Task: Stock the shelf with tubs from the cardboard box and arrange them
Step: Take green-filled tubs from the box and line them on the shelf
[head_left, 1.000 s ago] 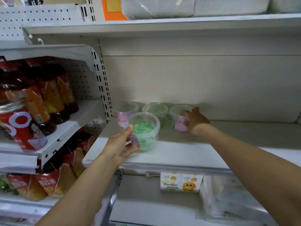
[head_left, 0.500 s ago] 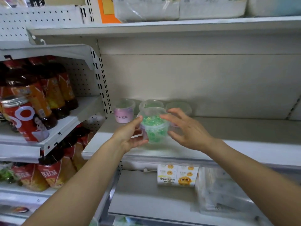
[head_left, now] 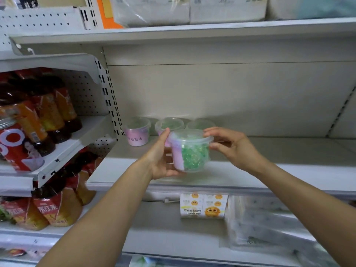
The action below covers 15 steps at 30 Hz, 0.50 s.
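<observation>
Right hand (head_left: 234,149) came back w/ left hand (head_left: 161,157), both clasping the tub (head_left: 190,151) off the shelf (head_left: 269,182); imo spin label fwd b4 setting down.

Soft, even indoor light — dim under the upper white metal shelf (head_left: 192,31), whose shadow darkens the far back panel. Glare streaks the clear plastic wrapping (head_left: 146,14) above. The whole frame is slightly blurred — edges bow with wide-angle distortion.

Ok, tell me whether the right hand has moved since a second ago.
Yes. The right hand left the back-right tub by the back panel and came forward and leftward, onto the green-bead tub in the left hand.
</observation>
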Tool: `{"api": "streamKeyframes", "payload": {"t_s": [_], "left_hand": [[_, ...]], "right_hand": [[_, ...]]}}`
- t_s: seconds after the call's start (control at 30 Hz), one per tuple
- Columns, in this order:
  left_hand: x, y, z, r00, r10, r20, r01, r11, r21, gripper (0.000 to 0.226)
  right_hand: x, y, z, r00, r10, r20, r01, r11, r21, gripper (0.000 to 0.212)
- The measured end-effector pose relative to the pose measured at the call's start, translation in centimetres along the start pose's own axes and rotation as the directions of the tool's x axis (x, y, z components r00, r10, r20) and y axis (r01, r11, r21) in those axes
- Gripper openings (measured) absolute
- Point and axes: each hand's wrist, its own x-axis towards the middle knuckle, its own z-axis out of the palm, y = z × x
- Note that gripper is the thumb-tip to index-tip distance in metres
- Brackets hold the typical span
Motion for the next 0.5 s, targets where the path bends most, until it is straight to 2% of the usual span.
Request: {"api": "streamKeyframes", "payload": {"t_s": [0.07, 0.17, 0.23, 0.3, 0.37, 0.43, 0.5], "left_hand": [[-0.2, 0.1, -0.1, 0.995, -0.058, 0.076, 0.056, 0.998, 0.028, 0.077], [-0.4, -0.5, 0.6, 0.995, -0.037, 0.096, 0.044, 0.996, -0.073, 0.068], [-0.3, -1.0, 1.9, 0.998, -0.004, 0.07, 0.016, 0.985, -0.171, 0.061], [-0.1, -1.4, 3.6, 0.999, 0.033, 0.02, -0.026, 0.967, -0.252, 0.052], [-0.1, -1.6, 5.1, 0.998, 0.062, -0.023, -0.066, 0.957, -0.282, 0.033], [-0.1, -1.9, 6.2, 0.997, 0.067, -0.022, -0.071, 0.963, -0.261, 0.02], [0.0, -2.3, 7.0, 0.999, 0.052, -0.002, -0.052, 0.979, -0.196, 0.022]], "right_hand": [[0.2, 0.1, -0.3, 0.997, 0.071, 0.01, -0.071, 0.997, 0.038, 0.037], [0.3, 0.7, -0.4, 0.993, 0.096, -0.066, -0.104, 0.987, -0.125, 0.054], [-0.1, 0.6, 0.0, 0.991, 0.054, -0.126, -0.076, 0.98, -0.183, 0.059], [-0.6, -0.2, 0.5, 0.997, -0.008, -0.072, -0.01, 0.967, -0.255, 0.056], [-1.0, -0.4, 1.1, 0.996, -0.076, 0.047, 0.089, 0.9, -0.427, 0.05], [-1.1, 0.0, 1.1, 0.989, -0.14, 0.043, 0.141, 0.83, -0.54, 0.039], [-1.1, 0.6, 0.6, 0.985, -0.175, 0.005, 0.148, 0.817, -0.557, 0.03]]}}
